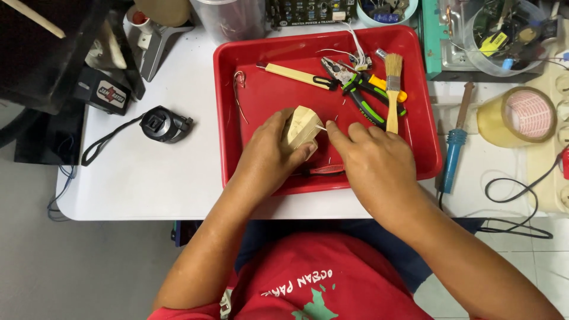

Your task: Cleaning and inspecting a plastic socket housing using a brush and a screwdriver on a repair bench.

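Wooden block (301, 127) in left hand (269, 151)

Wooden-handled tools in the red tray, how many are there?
2. A wooden-handled paintbrush lies upright at the red plastic tray's right side; a slim wooden-handled tool lies along the back, left of the pliers. The hands may hide others.

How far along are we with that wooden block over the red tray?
Looks midway. Done: tools are laid out in the tray, pliers and brush set down. In hand: the left hand grips the block while the right hand pinches a thin wire at it. Left: wire lies loose.
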